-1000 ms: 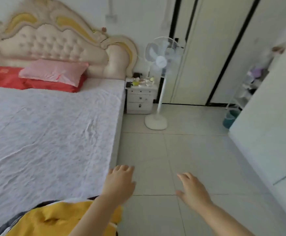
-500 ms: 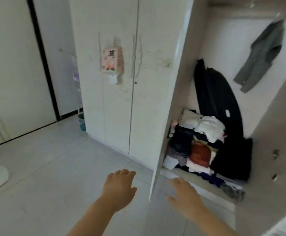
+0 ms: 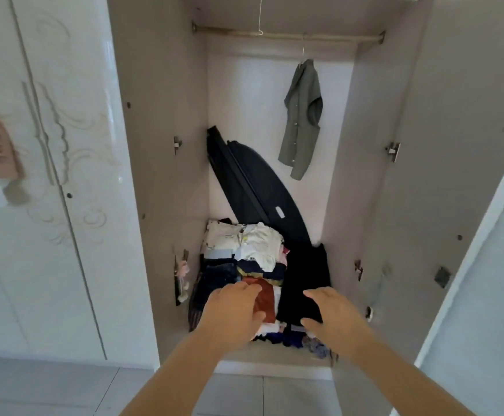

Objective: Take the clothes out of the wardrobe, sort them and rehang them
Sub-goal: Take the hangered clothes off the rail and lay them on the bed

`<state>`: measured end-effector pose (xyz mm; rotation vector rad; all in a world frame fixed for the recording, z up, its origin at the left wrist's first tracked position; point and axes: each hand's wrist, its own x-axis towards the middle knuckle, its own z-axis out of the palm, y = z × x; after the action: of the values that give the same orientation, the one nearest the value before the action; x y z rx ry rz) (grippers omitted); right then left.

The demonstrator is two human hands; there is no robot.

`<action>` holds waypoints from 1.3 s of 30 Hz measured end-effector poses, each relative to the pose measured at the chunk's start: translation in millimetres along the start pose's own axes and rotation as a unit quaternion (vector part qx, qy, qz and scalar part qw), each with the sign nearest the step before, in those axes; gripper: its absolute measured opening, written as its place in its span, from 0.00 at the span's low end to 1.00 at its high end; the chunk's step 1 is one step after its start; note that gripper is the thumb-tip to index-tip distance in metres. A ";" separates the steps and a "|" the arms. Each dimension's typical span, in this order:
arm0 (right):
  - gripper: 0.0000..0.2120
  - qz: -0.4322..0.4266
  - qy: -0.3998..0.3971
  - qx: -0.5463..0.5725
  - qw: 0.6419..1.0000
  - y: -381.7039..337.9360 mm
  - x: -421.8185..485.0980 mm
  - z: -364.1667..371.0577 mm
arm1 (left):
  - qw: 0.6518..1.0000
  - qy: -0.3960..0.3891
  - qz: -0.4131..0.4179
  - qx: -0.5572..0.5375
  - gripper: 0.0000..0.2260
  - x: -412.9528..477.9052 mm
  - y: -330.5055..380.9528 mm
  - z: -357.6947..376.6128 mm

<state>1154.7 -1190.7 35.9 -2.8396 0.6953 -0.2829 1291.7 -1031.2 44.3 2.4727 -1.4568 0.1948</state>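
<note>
The open wardrobe (image 3: 166, 145) stands straight ahead. On its floor lies a pile of folded clothes (image 3: 253, 250): white, navy, a rust-red piece (image 3: 267, 298) and a black garment (image 3: 304, 283) draped at the right. A grey-green shirt (image 3: 301, 115) hangs alone from the rail (image 3: 286, 34). My left hand (image 3: 232, 316) reaches over the front of the pile beside the rust-red piece, fingers loosely bent, holding nothing. My right hand (image 3: 331, 316) is spread in front of the black garment's lower edge; whether it touches is unclear.
A long dark flat object (image 3: 253, 181) leans diagonally against the wardrobe's back wall. A bare wire hanger (image 3: 259, 16) hangs on the rail. Shut white doors (image 3: 53, 175) lie to the left, an open door (image 3: 484, 205) to the right. Grey tiles (image 3: 65, 391) cover the floor.
My view has swung from the bed, past the shut doors, to face the open wardrobe. Both hands have moved forward to the clothes pile.
</note>
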 end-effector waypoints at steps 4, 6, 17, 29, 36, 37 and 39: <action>0.27 0.029 0.037 -0.014 0.999 12.3 57.1 -26.9 | 0.998 0.020 0.053 -0.012 0.22 75.1 -13.9 -11.6; 0.27 0.027 0.064 -0.020 0.997 16.1 90.6 -45.2 | 0.997 0.028 0.068 -0.016 0.21 114.0 -22.5 -20.8; 0.27 -0.005 0.167 -0.044 0.985 54.8 281.6 -132.3 | 0.990 0.095 0.088 -0.047 0.24 325.0 -60.4 -70.8; 0.27 -0.117 0.286 -0.085 0.947 91.2 495.0 -221.4 | 0.978 0.190 0.065 -0.057 0.24 526.5 -72.7 -117.3; 0.25 -0.142 0.326 -0.137 0.924 102.7 603.9 -265.0 | 0.966 0.249 0.060 -0.035 0.23 632.5 -94.1 -146.7; 0.25 -0.142 0.331 -0.147 0.921 104.0 619.5 -271.9 | 0.962 0.262 0.062 -0.031 0.23 647.0 -98.6 -148.9; 0.24 -0.135 0.342 -0.157 0.917 105.7 650.5 -285.3 | 0.957 0.283 0.067 -0.021 0.23 673.8 -110.0 -151.3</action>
<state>1609.0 -1632.9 373.2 -3.1244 0.4750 -1.3712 1718.7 -1500.7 338.1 2.0359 -1.3420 0.8142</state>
